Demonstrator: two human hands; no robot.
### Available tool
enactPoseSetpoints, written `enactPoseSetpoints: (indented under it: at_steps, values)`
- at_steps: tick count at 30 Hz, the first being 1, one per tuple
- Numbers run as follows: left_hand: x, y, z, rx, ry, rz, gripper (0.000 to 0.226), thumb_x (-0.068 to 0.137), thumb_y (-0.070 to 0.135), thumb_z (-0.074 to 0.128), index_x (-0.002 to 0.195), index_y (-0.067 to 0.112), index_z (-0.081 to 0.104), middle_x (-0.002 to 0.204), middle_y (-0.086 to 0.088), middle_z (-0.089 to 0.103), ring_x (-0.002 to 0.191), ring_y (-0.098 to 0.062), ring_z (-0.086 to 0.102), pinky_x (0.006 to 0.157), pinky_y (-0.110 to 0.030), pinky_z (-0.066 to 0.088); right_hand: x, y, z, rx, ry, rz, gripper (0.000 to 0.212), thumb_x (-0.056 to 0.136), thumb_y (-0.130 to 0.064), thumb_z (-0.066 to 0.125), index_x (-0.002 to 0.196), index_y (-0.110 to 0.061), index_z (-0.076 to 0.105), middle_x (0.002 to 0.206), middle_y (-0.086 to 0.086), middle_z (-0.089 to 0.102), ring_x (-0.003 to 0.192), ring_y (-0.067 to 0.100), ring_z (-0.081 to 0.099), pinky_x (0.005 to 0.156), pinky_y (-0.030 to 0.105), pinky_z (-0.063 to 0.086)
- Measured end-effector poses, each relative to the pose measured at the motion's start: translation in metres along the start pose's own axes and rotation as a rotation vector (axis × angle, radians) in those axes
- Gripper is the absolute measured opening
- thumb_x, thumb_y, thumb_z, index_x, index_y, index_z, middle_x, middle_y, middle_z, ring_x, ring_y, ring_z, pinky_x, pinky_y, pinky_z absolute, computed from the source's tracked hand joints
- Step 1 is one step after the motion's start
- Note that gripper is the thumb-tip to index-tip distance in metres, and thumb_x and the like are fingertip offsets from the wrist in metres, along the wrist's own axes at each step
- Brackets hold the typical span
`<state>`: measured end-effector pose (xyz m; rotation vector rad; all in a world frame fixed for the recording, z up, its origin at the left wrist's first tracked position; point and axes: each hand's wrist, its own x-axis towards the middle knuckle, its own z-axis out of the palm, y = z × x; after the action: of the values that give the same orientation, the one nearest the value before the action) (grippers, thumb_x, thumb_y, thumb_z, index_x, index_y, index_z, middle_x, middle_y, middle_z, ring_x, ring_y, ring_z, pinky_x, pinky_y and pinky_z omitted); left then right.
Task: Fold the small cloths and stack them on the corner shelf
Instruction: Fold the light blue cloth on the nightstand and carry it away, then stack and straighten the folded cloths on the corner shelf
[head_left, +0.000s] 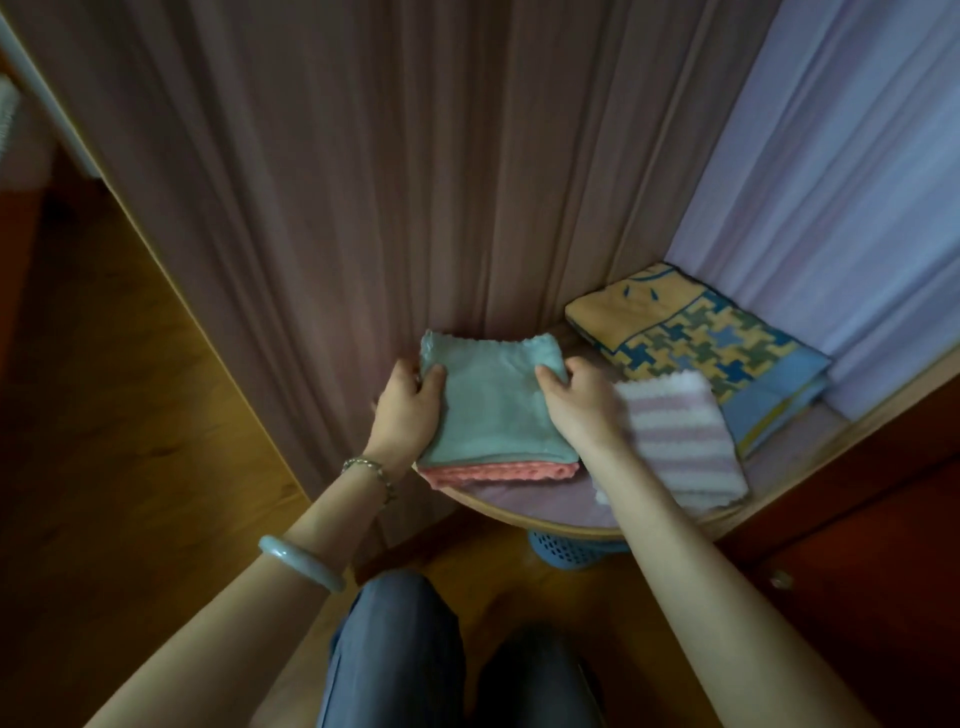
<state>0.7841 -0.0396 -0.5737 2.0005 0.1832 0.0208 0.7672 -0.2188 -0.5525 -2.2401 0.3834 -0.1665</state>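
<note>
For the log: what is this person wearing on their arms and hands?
No sleeves or gloves show. Above the left hand sits a thin metal chain bracelet, and further up that forearm a smooth pale green bangle. The right hand and arm wear nothing.

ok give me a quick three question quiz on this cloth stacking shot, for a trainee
1. True or false: the green cloth lies on top of the pink cloth.
2. Which cloth lies just right of that stack? A the striped cloth; B a black cloth; C a red towel.
3. How many hands grip the green cloth?

Key: 1 true. 2 A. 3 two, the left hand and the right hand, one at each side.
</note>
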Motion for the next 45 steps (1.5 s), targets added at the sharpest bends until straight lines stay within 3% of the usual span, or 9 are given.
enactPoseSetpoints:
  at_steps: [7, 13, 20, 24, 27, 31, 36, 39, 45]
  values:
    - [0.016, -0.01, 0.001, -0.037, -0.01, 0.063, 0.03, 0.093, 0.036, 0.056, 0.102, 0.008, 0.059, 0.085, 0.002, 0.061, 0.087, -0.02, 0.059, 0.077, -0.034, 0.047, 0.012, 0.007, 0.002, 0.043, -0.047, 0.004, 0.035, 0.094, -0.036, 0.053, 0.098, -0.002, 0.06, 0.094, 0.013, 0.065, 0.089, 0.031, 0.061, 0.069, 0.03, 0.04]
    - [0.017, 0.015, -0.013, -0.02, 0.038, 0.148, 0.026, 0.091, 0.032, 0.06, 0.093, 0.006, 0.06, 0.075, 0.001, 0.061, 0.076, -0.02, 0.058, 0.066, -0.03, 0.04, 0.014, -0.008, -0.012, 0.127, -0.011, -0.043, 0.037, 0.092, -0.035, 0.055, 0.095, 0.001, 0.06, 0.093, 0.018, 0.067, 0.089, 0.034, 0.064, 0.078, 0.042, 0.051]
    - [0.002, 0.008, -0.004, 0.298, -0.076, 0.117, 0.034, 0.095, 0.036, 0.052, 0.11, 0.006, 0.045, 0.12, -0.019, 0.059, 0.111, -0.035, 0.054, 0.078, -0.031, 0.035, 0.003, -0.001, -0.01, -0.329, -0.138, -0.053, 0.041, 0.095, -0.032, 0.049, 0.122, -0.001, 0.044, 0.122, 0.023, 0.057, 0.112, 0.038, 0.055, 0.081, 0.035, 0.042]
    - [-0.011, 0.024, -0.014, 0.521, 0.166, 0.491, 0.03, 0.095, 0.037, 0.046, 0.098, 0.008, 0.039, 0.108, -0.019, 0.056, 0.1, -0.041, 0.053, 0.08, -0.042, 0.038, 0.001, -0.008, -0.026, -0.436, 0.093, -0.352, 0.048, 0.09, -0.022, 0.053, 0.132, -0.002, 0.041, 0.128, 0.023, 0.05, 0.12, 0.041, 0.047, 0.095, 0.042, 0.04]
    - [-0.01, 0.025, -0.012, 0.671, 0.107, 0.855, 0.056, 0.088, 0.042, 0.032, 0.123, 0.004, 0.052, 0.125, -0.015, 0.056, 0.116, -0.036, 0.051, 0.096, -0.041, 0.038, 0.004, -0.008, -0.028, -0.432, 0.182, -0.649, 0.047, 0.089, -0.023, 0.045, 0.131, -0.003, 0.051, 0.14, 0.023, 0.044, 0.129, 0.04, 0.042, 0.106, 0.045, 0.035]
    - [-0.008, 0.006, 0.011, 0.887, -0.302, 0.603, 0.097, 0.068, 0.068, -0.003, 0.153, 0.022, 0.012, 0.161, 0.0, 0.008, 0.148, -0.015, 0.002, 0.118, -0.04, -0.003, -0.006, 0.019, 0.003, -0.682, -0.257, -0.533, 0.057, 0.101, -0.033, 0.032, 0.15, -0.009, 0.02, 0.16, 0.013, 0.012, 0.148, 0.025, 0.006, 0.118, 0.041, 0.008]
    - [-0.012, 0.009, 0.007, 0.922, -0.2, 0.604, 0.096, 0.068, 0.067, -0.008, 0.152, 0.026, 0.014, 0.16, 0.003, 0.012, 0.148, -0.015, 0.004, 0.116, -0.047, -0.006, -0.007, 0.018, -0.008, -0.603, -0.233, -0.546, 0.059, 0.1, -0.033, 0.033, 0.152, -0.01, 0.014, 0.161, 0.009, 0.006, 0.148, 0.021, 0.001, 0.119, 0.038, 0.002]
    - [-0.017, 0.003, 0.007, 1.109, -0.331, 0.604, 0.095, 0.071, 0.071, -0.015, 0.153, 0.028, 0.006, 0.162, 0.001, 0.004, 0.148, -0.02, 0.001, 0.115, -0.055, -0.003, -0.01, 0.017, -0.004, -0.671, -0.299, -0.523, 0.06, 0.101, -0.038, 0.029, 0.152, -0.01, 0.011, 0.161, 0.008, 0.005, 0.148, 0.023, 0.0, 0.118, 0.043, 0.001]
    - [-0.028, 0.011, 0.001, 0.794, -0.149, 0.597, 0.064, 0.096, 0.056, 0.03, 0.15, 0.022, 0.024, 0.159, -0.001, 0.018, 0.148, -0.016, 0.009, 0.116, -0.045, -0.006, -0.004, 0.012, -0.022, -0.486, -0.331, -0.489, 0.058, 0.102, -0.038, 0.028, 0.151, -0.01, 0.015, 0.161, 0.007, 0.007, 0.148, 0.021, 0.003, 0.119, 0.041, 0.003]
